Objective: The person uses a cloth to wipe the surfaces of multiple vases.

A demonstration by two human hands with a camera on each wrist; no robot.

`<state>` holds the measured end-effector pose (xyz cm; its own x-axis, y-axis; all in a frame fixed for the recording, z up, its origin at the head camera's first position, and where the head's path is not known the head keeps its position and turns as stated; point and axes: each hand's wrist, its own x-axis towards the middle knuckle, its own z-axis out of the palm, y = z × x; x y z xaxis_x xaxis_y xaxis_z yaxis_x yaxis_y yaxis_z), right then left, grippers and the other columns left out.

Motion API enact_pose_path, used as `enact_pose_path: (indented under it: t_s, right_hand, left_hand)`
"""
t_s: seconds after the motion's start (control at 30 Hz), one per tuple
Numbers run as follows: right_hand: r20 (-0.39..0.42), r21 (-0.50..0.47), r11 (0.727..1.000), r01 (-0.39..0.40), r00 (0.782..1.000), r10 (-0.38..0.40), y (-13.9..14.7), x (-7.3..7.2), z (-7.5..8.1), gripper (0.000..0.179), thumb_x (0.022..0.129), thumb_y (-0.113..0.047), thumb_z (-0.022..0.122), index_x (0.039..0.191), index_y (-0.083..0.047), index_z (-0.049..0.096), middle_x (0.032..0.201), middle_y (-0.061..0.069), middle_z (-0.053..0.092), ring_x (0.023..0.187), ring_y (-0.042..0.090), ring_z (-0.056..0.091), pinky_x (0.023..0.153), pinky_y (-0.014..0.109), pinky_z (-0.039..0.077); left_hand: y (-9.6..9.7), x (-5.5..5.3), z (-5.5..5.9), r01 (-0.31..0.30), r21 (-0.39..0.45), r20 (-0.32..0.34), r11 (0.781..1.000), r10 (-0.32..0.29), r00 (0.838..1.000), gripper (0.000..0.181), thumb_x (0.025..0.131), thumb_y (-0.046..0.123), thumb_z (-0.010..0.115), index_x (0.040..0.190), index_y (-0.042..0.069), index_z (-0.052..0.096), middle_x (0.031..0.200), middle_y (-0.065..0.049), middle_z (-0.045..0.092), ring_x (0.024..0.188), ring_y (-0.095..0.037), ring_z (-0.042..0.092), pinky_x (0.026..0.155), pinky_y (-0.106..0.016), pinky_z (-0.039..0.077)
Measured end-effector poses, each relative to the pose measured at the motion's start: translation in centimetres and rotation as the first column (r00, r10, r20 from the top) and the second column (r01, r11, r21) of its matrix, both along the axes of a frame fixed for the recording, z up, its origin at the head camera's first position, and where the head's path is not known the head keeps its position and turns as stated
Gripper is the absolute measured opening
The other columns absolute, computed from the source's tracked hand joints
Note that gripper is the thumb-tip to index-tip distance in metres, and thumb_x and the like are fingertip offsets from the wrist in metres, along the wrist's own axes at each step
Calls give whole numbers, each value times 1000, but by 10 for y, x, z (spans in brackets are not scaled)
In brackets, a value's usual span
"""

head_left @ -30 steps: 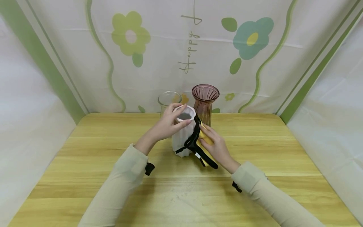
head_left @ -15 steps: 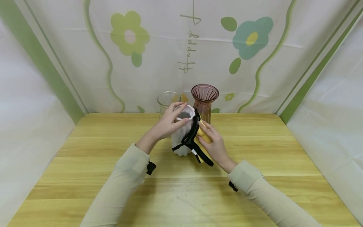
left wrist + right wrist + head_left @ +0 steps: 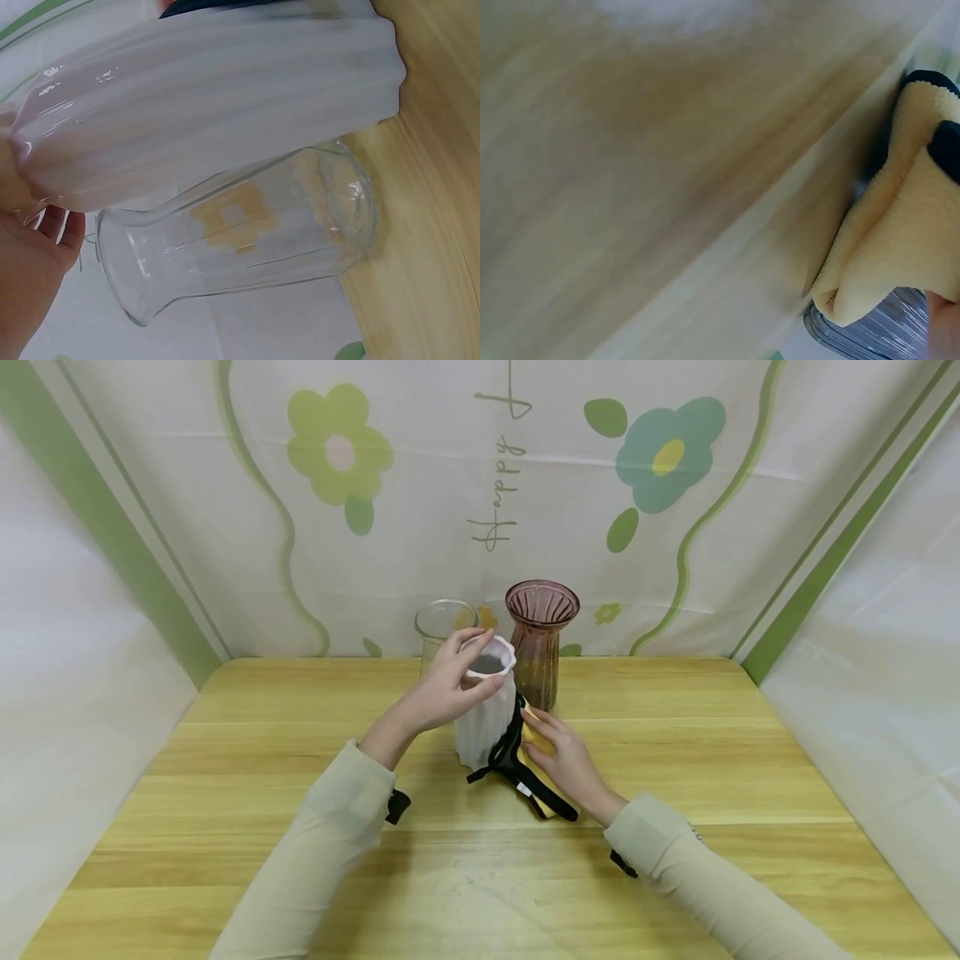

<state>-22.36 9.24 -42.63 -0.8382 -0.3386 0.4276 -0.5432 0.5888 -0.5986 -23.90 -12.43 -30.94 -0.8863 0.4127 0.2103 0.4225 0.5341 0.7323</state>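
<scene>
A white ribbed vase (image 3: 483,722) stands upright at mid-table. My left hand (image 3: 438,693) grips it at the scalloped rim, thumb on the near side and fingers on the far side. In the left wrist view the glossy white vase (image 3: 225,105) spans the top. My right hand (image 3: 573,768) holds a yellow cloth with black edging (image 3: 536,747) against the vase's right side, low down. A black strip and a small white tag hang off the cloth's front. The right wrist view shows the folded yellow cloth (image 3: 907,232), with most of the hand outside the picture.
Behind the white vase stand a clear glass vase (image 3: 232,240) on the left and a purple ribbed glass vase (image 3: 537,652) on the right. A printed fabric backdrop (image 3: 420,510) rises behind the wooden table (image 3: 300,760).
My right hand and the cloth rose slightly along the white vase, then slid down its right side, lower than before. My left hand stays on the rim.
</scene>
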Motion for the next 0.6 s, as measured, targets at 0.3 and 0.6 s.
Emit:
enact_pose_path:
  t_s: [0.3,0.6]
  right_hand:
    - [-95,-92,996,-20,995,11,-1,-2,15,50,83,-2,71,131,-1,57,135,23,54,120,41,55,97,51,48]
    - [-221,-164,985,-43,975,6,-8,-5,35,52,80,3,72,130,0,58,132,24,56,119,41,56,98,49,48]
  left_hand:
    - [0,3,3,-31,-63,-12,998,30,999,68,96,37,52,153,13,22,153,-20,15,139,-36,21,104,-48,44]
    - [-5,1,12,8,-122,-44,993,-13,999,66,97,30,54,151,9,25,151,-23,23,123,-38,47,99,-47,48]
